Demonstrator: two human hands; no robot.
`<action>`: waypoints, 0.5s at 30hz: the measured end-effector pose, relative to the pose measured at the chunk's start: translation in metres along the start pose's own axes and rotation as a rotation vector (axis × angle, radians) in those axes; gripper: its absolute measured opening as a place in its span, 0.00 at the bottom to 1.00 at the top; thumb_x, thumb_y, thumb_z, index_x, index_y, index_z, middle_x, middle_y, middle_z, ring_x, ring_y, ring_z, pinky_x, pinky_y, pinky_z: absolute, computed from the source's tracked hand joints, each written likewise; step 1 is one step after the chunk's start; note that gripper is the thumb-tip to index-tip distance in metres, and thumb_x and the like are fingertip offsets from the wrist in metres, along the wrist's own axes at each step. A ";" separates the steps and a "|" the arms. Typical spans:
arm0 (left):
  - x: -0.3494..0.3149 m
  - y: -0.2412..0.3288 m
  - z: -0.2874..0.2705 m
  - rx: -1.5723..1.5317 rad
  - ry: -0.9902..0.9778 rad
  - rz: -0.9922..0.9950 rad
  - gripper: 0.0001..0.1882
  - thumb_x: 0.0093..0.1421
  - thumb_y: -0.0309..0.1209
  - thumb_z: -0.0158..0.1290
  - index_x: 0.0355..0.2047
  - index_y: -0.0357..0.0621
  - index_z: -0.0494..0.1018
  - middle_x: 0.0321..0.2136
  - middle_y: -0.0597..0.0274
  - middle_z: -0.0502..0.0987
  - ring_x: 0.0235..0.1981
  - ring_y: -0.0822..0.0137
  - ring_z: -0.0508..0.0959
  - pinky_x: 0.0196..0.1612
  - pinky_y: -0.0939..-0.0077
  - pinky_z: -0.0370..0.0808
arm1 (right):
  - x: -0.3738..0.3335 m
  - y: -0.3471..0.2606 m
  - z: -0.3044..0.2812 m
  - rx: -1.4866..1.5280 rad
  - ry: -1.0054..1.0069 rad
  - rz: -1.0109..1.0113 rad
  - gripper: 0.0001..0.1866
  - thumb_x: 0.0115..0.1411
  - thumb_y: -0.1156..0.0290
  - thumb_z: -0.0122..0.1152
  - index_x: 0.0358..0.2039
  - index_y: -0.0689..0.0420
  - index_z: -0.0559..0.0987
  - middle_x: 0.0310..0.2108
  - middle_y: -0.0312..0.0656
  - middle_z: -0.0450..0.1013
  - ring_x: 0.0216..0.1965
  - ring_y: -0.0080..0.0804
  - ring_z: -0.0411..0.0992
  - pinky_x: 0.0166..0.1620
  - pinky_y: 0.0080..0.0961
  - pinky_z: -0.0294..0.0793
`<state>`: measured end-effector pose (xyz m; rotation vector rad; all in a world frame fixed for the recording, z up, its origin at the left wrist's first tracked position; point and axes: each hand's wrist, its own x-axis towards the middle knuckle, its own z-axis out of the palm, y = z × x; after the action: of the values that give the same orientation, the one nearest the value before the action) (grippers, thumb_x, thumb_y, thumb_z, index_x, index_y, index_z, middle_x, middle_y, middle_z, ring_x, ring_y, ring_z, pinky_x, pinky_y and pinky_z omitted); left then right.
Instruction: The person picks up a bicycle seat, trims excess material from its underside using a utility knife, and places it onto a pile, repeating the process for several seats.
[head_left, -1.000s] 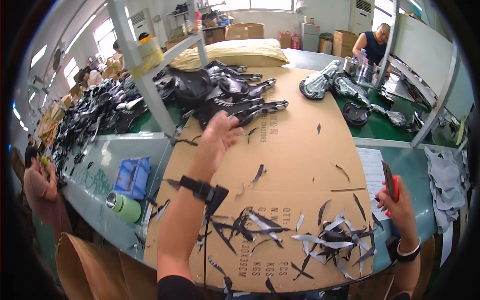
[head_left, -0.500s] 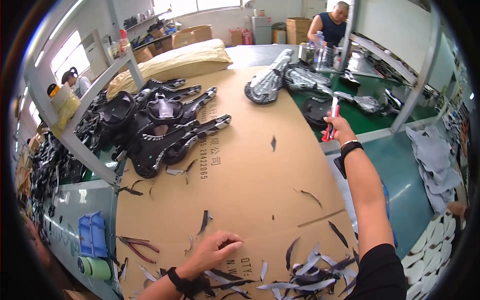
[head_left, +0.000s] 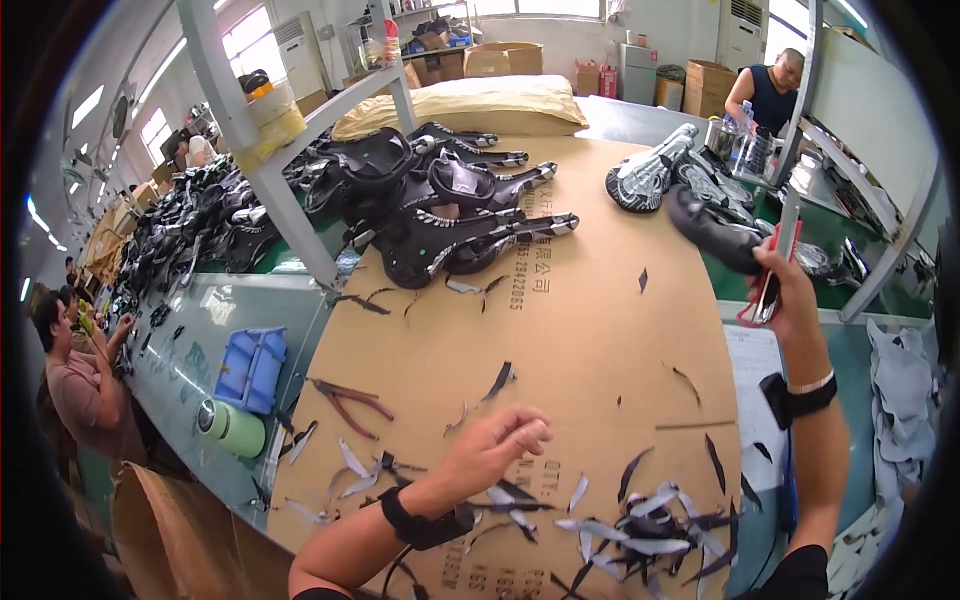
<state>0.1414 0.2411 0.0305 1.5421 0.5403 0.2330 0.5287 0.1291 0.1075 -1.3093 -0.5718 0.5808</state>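
My right hand (head_left: 785, 290) grips a red-handled cutter (head_left: 790, 240) and, with the fingertips, the end of a black bicycle saddle (head_left: 710, 228) at the right edge of the cardboard. The hand hides much of the cutter. Curled above the cardboard near the front middle, my left hand (head_left: 505, 445) has its fingers closed and nothing visible in them. Pale patterned saddles (head_left: 642, 182) lie beyond the held one. At the far left of the cardboard is a pile of black saddles (head_left: 430, 240). Black and grey trimmed strips (head_left: 650, 535) are heaped near me.
Red-handled pincers (head_left: 355, 405) lie on the cardboard (head_left: 590, 340) at the left. Beside it stand a blue bin (head_left: 250, 370) and a green flask (head_left: 232, 428). Metal posts (head_left: 250, 150) rise on both sides. Co-workers are at the far right and the left.
My right hand has taken hold of a black saddle's end, still keeping the red cutter. The view has swung left, shifting everything rightward. My left hand stays curled over the cardboard.
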 end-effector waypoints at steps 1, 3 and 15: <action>-0.014 0.003 0.000 -0.151 0.056 0.007 0.21 0.68 0.44 0.45 0.48 0.36 0.68 0.41 0.59 0.76 0.41 0.72 0.75 0.47 0.77 0.71 | -0.038 -0.009 0.026 0.003 -0.066 -0.005 0.12 0.55 0.69 0.63 0.37 0.51 0.71 0.26 0.31 0.68 0.20 0.20 0.69 0.22 0.18 0.71; -0.050 0.008 -0.006 -0.306 0.110 0.002 0.24 0.68 0.47 0.44 0.52 0.37 0.66 0.43 0.58 0.76 0.44 0.69 0.76 0.48 0.75 0.71 | -0.111 -0.014 0.069 0.034 -0.256 0.065 0.12 0.54 0.71 0.64 0.37 0.53 0.70 0.26 0.31 0.68 0.20 0.19 0.69 0.23 0.17 0.71; -0.177 -0.077 0.043 -0.471 0.674 0.014 0.35 0.60 0.20 0.51 0.63 0.37 0.46 0.51 0.50 0.67 0.52 0.64 0.70 0.54 0.70 0.69 | -0.328 0.091 0.108 -0.341 -0.540 0.513 0.18 0.58 0.63 0.65 0.46 0.56 0.73 0.32 0.35 0.73 0.25 0.16 0.71 0.23 0.20 0.68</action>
<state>-0.0057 0.1173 -0.0147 0.9837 0.9231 0.8456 0.2101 -0.0029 0.0164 -1.6417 -0.8030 1.3299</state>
